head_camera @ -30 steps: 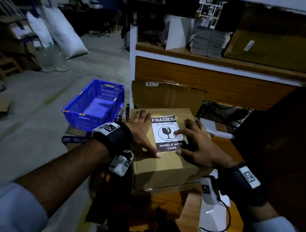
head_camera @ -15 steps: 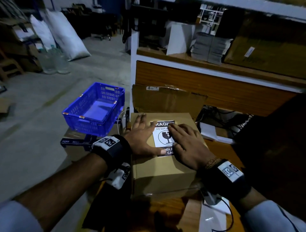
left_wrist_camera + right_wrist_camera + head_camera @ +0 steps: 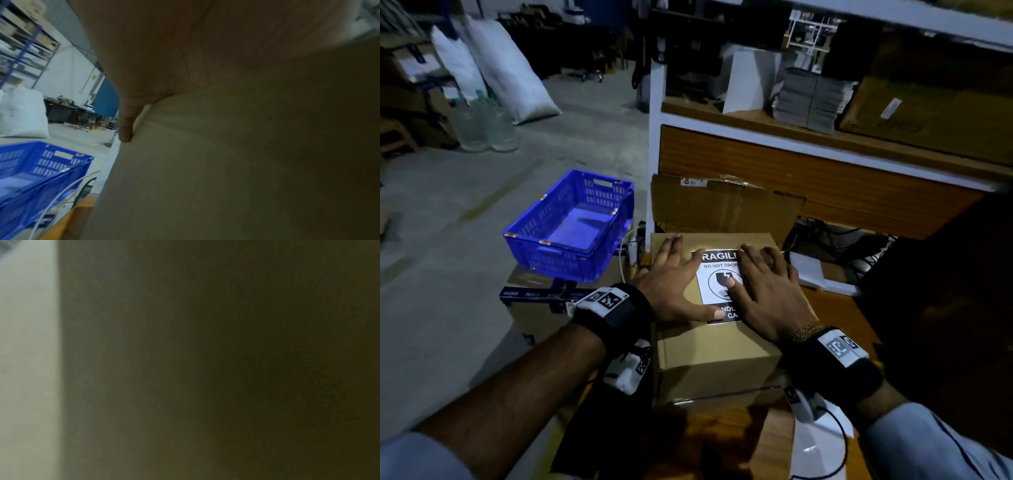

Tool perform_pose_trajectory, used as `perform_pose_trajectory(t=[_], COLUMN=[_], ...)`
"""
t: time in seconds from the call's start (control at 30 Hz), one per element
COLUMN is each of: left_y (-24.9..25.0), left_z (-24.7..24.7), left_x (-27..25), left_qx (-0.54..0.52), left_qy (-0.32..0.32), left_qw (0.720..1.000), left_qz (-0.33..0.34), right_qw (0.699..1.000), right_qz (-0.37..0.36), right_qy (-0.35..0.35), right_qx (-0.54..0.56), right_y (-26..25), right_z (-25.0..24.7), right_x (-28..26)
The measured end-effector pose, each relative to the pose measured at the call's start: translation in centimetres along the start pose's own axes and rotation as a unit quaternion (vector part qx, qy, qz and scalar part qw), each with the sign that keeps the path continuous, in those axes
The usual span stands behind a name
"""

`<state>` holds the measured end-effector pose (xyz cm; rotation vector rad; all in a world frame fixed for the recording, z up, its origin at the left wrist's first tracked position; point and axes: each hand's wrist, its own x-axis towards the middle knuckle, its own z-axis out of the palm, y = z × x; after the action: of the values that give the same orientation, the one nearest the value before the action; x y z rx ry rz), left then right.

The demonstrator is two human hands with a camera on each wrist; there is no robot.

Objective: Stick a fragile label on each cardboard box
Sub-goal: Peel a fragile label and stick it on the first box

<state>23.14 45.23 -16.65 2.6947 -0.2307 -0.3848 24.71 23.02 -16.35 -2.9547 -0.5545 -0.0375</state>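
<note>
A brown cardboard box (image 3: pixel 717 359) stands on the wooden table in front of me. On its top lies a black and white fragile label (image 3: pixel 714 277). My left hand (image 3: pixel 674 277) lies flat on the box top beside the label, thumb on the label's lower edge. My right hand (image 3: pixel 763 287) presses flat on the label's right half and hides it. In the left wrist view the palm (image 3: pixel 185 48) rests on the cardboard (image 3: pixel 226 162). The right wrist view is dark and blurred.
A blue plastic crate (image 3: pixel 571 226) sits on boxes to the left. A flattened carton (image 3: pixel 726 205) leans behind the box against a wooden counter (image 3: pixel 808 178). White papers (image 3: pixel 808 270) and cables lie at the right. White sacks (image 3: pixel 506 65) stand on the floor far left.
My right hand has slid from the label's right edge onto the label and flattened, covering its right half. My left hand stays flat on the box.
</note>
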Motion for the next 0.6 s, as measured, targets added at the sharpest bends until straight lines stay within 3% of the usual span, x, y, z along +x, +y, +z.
perform_pose_trajectory(t=[0.1,0.27,0.43,0.6], left_y=[-0.1,0.2,0.4,0.5], left_z=[-0.1,-0.3,-0.5,-0.4], left_x=[-0.2,-0.3,0.0,0.0], left_qx=[-0.013,-0.023,0.001,0.014], left_qy=[-0.002,-0.005,-0.012,-0.015], left_qw=[1.0,1.0,1.0,1.0], left_qz=[0.012,0.002,-0.014,-0.014], right_qw=[0.999,0.996,0.989,0.976], right_qz=[-0.006,-0.033,-0.053,-0.009], right_qy=[0.001,-0.06,-0.131,-0.209], right_qx=[0.037,0.064,-0.047,-0.057], right_y=[0.0,-0.6,-1.3,-0.8], right_z=[-0.6,-2.9,-2.3,-3.5], right_x=[-1.1,-0.8,1.4,1.9])
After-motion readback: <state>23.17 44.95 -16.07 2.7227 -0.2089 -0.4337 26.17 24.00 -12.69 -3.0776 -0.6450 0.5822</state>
